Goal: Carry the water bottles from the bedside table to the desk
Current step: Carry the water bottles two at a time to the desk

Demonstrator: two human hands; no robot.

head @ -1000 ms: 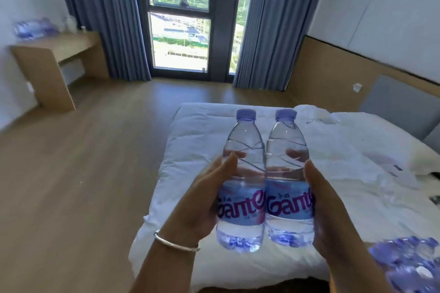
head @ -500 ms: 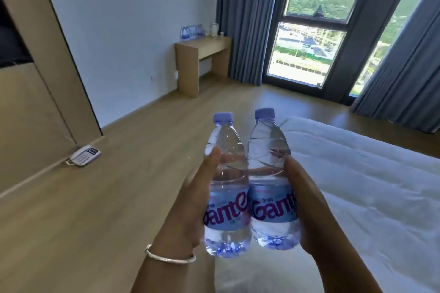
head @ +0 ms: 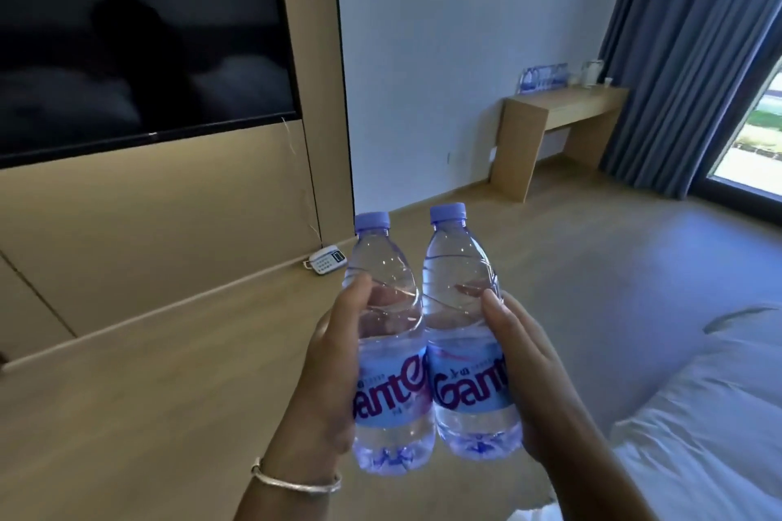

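Two clear water bottles with lilac caps and blue labels stand upright side by side in front of me. My left hand [head: 328, 376] grips the left bottle [head: 387, 355], fingers curled round its far side. My right hand [head: 535, 389] grips the right bottle [head: 465, 334] the same way. The bottles touch each other. The wooden desk [head: 550, 118] stands far off at the upper right against the white wall, with several more bottles [head: 543, 77] on its top.
A dark wall-mounted TV [head: 139, 38] hangs on a wooden panel at left. A white telephone [head: 325, 259] lies on the wooden floor by the panel. The white bed [head: 711, 415] fills the lower right. Blue curtains [head: 685, 55] and a window are at right.
The view has swung left: the window and bed slid to the right, and the TV wall came into view. Both hands keep the same hold on the two bottles.
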